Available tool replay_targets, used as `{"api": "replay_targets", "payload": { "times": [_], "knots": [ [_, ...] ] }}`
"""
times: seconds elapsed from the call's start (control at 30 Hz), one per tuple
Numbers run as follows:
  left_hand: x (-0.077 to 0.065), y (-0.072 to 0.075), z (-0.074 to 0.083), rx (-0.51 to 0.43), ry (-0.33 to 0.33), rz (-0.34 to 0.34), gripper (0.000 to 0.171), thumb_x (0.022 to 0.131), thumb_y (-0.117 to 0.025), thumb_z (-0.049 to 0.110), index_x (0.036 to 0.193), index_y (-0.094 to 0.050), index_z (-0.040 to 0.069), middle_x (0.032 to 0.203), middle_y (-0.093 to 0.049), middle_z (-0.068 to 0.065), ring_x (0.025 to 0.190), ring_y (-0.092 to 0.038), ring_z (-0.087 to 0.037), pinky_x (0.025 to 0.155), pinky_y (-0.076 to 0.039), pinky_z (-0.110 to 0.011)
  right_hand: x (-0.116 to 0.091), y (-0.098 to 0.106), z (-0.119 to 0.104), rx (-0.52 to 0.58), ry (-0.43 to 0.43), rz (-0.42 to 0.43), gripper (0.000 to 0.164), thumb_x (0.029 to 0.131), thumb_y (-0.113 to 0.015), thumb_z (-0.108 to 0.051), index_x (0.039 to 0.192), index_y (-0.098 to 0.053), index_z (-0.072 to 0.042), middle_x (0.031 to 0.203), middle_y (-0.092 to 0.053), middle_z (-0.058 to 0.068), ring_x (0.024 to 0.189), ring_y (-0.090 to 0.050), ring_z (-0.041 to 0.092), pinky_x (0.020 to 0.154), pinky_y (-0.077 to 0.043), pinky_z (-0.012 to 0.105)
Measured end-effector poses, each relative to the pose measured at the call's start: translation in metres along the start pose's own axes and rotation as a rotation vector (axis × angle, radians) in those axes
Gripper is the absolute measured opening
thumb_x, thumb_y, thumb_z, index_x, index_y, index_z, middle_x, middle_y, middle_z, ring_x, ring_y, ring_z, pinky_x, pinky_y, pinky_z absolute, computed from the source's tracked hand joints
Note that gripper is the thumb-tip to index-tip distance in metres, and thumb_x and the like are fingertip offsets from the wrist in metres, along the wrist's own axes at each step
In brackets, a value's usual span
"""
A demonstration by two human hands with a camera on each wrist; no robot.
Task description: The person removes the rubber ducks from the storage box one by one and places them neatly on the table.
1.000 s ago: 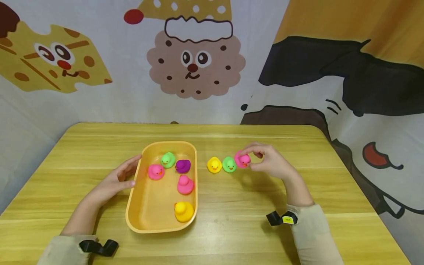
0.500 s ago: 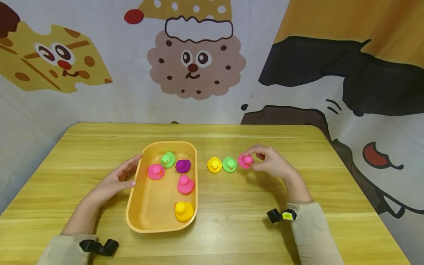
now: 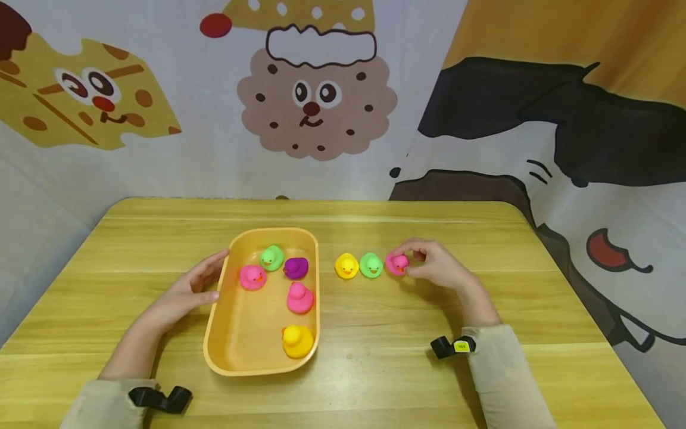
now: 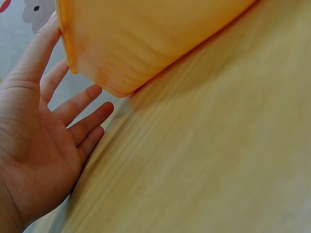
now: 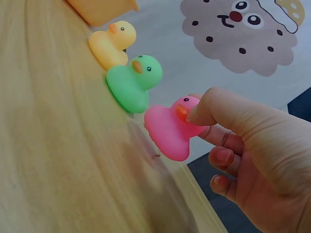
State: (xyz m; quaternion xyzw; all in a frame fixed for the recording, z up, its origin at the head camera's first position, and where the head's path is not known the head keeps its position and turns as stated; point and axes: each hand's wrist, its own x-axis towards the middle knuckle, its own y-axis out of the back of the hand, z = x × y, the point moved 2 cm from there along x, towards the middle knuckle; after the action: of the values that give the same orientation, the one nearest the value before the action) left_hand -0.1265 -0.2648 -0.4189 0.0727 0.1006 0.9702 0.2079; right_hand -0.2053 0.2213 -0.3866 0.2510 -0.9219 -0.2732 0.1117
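Between thumb and fingers my right hand (image 3: 440,266) pinches a pink rubber duck (image 5: 171,130), which is close over the table at the right end of a short row. Left of it a green rubber duck (image 3: 371,266) and a yellow rubber duck (image 3: 347,266) sit side by side. My left hand (image 4: 41,141) has its thumb at the rim of an orange plastic tub (image 3: 261,373), with its fingers spread loosely along the outer wall. Inside the tub are a green duck (image 3: 271,258), a purple duck (image 3: 296,269), two pink ducks and a large yellow duck (image 3: 298,341).
The wooden table (image 3: 370,381) ends at a back edge against a curtain (image 3: 203,173) printed with cartoon figures. Black wrist cameras sit on both sleeves (image 3: 501,363).
The pink duck in my right hand has shifted slightly right and come lower, leaving a small gap beside the green duck. My left hand and the tub have stayed put.
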Motion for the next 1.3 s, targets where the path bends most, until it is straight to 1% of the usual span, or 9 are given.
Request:
{"api": "replay_targets", "payload": {
  "times": [0.23, 0.3, 0.47, 0.67, 0.87, 0.97, 1.07, 1.23, 1.3],
  "knots": [
    [0.000, 0.000, 0.000, -0.003, -0.005, -0.004, 0.072, 0.091, -0.060, -0.002, 0.153, -0.023, 0.009, 0.149, -0.029, -0.024, 0.125, -0.039, -0.004, 0.096, -0.035, -0.017, 0.002, -0.003, 0.003, 0.011, -0.003, -0.003, 0.041, 0.071, -0.071, 0.012, 0.106, -0.072, -0.010, 0.094, -0.059, 0.008, 0.077, -0.041, 0.038, 0.066, -0.033, 0.034],
    [0.000, 0.001, -0.002, 0.000, -0.004, -0.005, 0.072, 0.091, -0.060, -0.002, 0.153, -0.023, 0.009, 0.149, -0.029, -0.024, 0.125, -0.039, -0.003, 0.096, -0.035, -0.017, 0.001, -0.004, 0.005, 0.013, -0.005, -0.004, 0.041, 0.071, -0.071, 0.012, 0.107, -0.072, -0.007, 0.096, -0.060, 0.009, 0.079, -0.042, 0.038, 0.066, -0.034, 0.033],
    [0.000, 0.001, -0.004, 0.009, 0.011, -0.002, 0.073, 0.091, -0.060, -0.002, 0.153, -0.024, 0.011, 0.150, -0.029, -0.023, 0.125, -0.039, -0.002, 0.096, -0.035, -0.017, 0.001, -0.005, 0.007, -0.001, -0.011, 0.000, 0.039, 0.071, -0.071, 0.010, 0.107, -0.071, -0.005, 0.099, -0.062, 0.010, 0.081, -0.045, 0.034, 0.067, -0.036, 0.033],
    [0.000, 0.000, -0.004, 0.006, 0.008, -0.003, 0.072, 0.091, -0.060, -0.002, 0.153, -0.023, 0.009, 0.149, -0.029, -0.025, 0.125, -0.039, -0.003, 0.096, -0.035, -0.017, 0.000, -0.005, 0.010, -0.021, -0.031, 0.002, 0.040, 0.071, -0.070, 0.007, 0.108, -0.072, -0.010, 0.098, -0.062, 0.005, 0.079, -0.045, 0.028, 0.066, -0.039, 0.031],
    [-0.001, 0.000, -0.002, 0.016, 0.010, 0.005, 0.072, 0.091, -0.060, -0.002, 0.153, -0.024, 0.009, 0.148, -0.029, -0.026, 0.125, -0.038, -0.003, 0.096, -0.034, -0.016, 0.000, -0.004, 0.010, -0.031, -0.024, -0.001, 0.040, 0.072, -0.070, 0.006, 0.109, -0.072, -0.009, 0.097, -0.062, 0.005, 0.079, -0.045, 0.026, 0.065, -0.039, 0.031],
    [-0.002, 0.000, -0.001, 0.018, 0.014, 0.008, 0.072, 0.091, -0.060, -0.001, 0.153, -0.024, 0.010, 0.148, -0.029, -0.026, 0.124, -0.038, -0.003, 0.096, -0.034, -0.016, -0.001, -0.002, 0.006, -0.040, -0.029, -0.002, 0.041, 0.073, -0.071, 0.006, 0.112, -0.071, -0.008, 0.097, -0.060, 0.007, 0.080, -0.045, 0.027, 0.065, -0.039, 0.031],
    [-0.002, -0.001, -0.001, 0.018, 0.014, 0.009, 0.072, 0.091, -0.060, -0.001, 0.153, -0.024, 0.010, 0.148, -0.030, -0.025, 0.124, -0.039, -0.003, 0.096, -0.034, -0.016, -0.003, 0.000, 0.001, -0.055, -0.029, 0.012, 0.042, 0.075, -0.072, 0.007, 0.115, -0.069, -0.006, 0.101, -0.061, 0.009, 0.082, -0.044, 0.029, 0.065, -0.038, 0.032],
    [-0.002, -0.001, 0.000, 0.013, 0.008, 0.011, 0.072, 0.091, -0.060, -0.002, 0.152, -0.024, 0.009, 0.148, -0.031, -0.023, 0.124, -0.039, -0.003, 0.096, -0.034, -0.016, -0.003, 0.003, -0.015, -0.083, 0.010, 0.070, 0.041, 0.078, -0.072, 0.005, 0.118, -0.065, 0.002, 0.109, -0.061, 0.017, 0.083, -0.043, 0.035, 0.065, -0.035, 0.035],
    [-0.002, -0.001, 0.000, 0.012, 0.008, 0.013, 0.072, 0.091, -0.060, -0.002, 0.152, -0.024, 0.009, 0.148, -0.031, -0.023, 0.124, -0.039, -0.003, 0.096, -0.035, -0.016, -0.003, 0.003, -0.024, -0.101, 0.027, 0.086, 0.040, 0.080, -0.073, 0.003, 0.118, -0.065, 0.001, 0.110, -0.060, 0.017, 0.083, -0.042, 0.035, 0.066, -0.034, 0.035]
  ]
}}
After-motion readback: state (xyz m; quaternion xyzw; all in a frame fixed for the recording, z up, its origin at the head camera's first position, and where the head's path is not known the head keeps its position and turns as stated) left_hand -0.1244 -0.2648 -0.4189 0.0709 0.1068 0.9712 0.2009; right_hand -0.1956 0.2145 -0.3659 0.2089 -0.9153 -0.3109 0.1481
